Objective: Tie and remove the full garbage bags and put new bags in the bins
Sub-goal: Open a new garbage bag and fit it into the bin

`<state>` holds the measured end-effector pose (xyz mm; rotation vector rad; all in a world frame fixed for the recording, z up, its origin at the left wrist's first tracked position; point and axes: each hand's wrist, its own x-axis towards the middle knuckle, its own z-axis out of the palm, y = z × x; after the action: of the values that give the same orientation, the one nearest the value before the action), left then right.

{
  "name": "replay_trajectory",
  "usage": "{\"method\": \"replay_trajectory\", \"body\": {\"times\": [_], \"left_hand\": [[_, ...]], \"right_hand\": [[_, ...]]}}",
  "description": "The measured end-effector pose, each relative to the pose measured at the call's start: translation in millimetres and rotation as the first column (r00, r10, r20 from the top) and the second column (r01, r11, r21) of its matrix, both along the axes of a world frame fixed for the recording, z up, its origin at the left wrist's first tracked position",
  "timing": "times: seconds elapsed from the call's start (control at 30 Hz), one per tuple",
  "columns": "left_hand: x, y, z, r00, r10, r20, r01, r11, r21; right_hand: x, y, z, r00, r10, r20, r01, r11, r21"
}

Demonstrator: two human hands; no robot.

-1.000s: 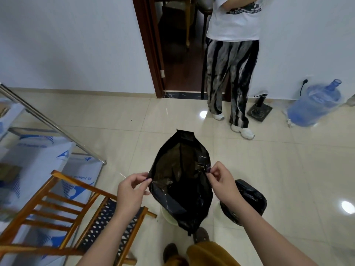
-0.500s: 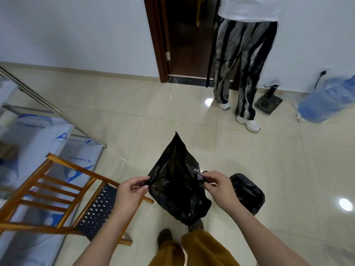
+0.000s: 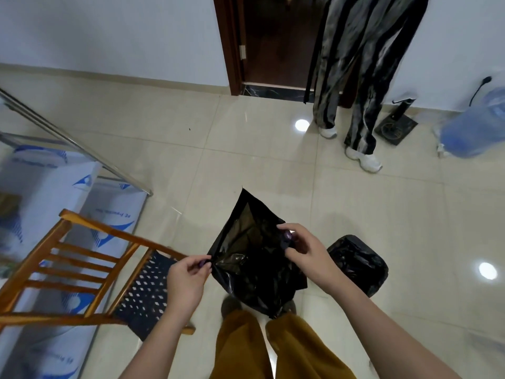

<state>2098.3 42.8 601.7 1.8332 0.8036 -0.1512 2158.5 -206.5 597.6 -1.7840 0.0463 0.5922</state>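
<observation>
Head view: both hands, left hand (image 3: 185, 277) and right hand (image 3: 303, 253), pinch black bag (image 3: 251, 258) (seemingly its rim).

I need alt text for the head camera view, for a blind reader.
Two hands, left hand and right hand, pinch the rim of an empty black bag above a tiled floor. A tied black bag lies to the right, a wooden chair stands left.

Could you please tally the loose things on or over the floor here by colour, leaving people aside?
Black: 3, the thin black plastic bag in both hands, the black bag-lined bin on the floor, the black square stand by the wall
Blue: 1, the large blue plastic water jug
Brown: 1, the brown wooden chair
Total: 5
</observation>
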Motion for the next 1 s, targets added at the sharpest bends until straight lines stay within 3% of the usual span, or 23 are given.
{"method": "replay_trajectory", "body": {"times": [0.07, 0.17, 0.27, 0.47, 0.83, 1.0], "left_hand": [[6, 8, -9, 1.000, -0.004, -0.001, 0.004, 1.000, -0.005], [18, 26, -26, 0.999, -0.044, 0.026, 0.043, 0.998, 0.053], [24, 39, -56, 0.990, -0.095, -0.104, 0.104, 0.991, 0.082], [31, 62, -111, 0.984, -0.117, -0.134, 0.124, 0.991, 0.045], [39, 75, -208, 0.970, -0.121, -0.209, 0.134, 0.990, 0.050], [48, 57, -268, 0.975, -0.086, -0.206, 0.080, 0.996, -0.036]], "right_hand": [[-1, 8, -8, 0.998, -0.042, 0.042, 0.045, 0.997, -0.064], [-6, 21, -36, 0.960, -0.212, 0.184, 0.247, 0.950, -0.192], [-15, 35, -73, 0.974, -0.224, -0.024, 0.204, 0.921, -0.331], [-16, 67, -132, 0.884, -0.456, -0.105, 0.419, 0.871, -0.255], [-12, 87, -245, 0.855, -0.498, -0.146, 0.447, 0.849, -0.281], [-5, 65, -298, 0.839, -0.517, -0.173, 0.448, 0.835, -0.319]]}}
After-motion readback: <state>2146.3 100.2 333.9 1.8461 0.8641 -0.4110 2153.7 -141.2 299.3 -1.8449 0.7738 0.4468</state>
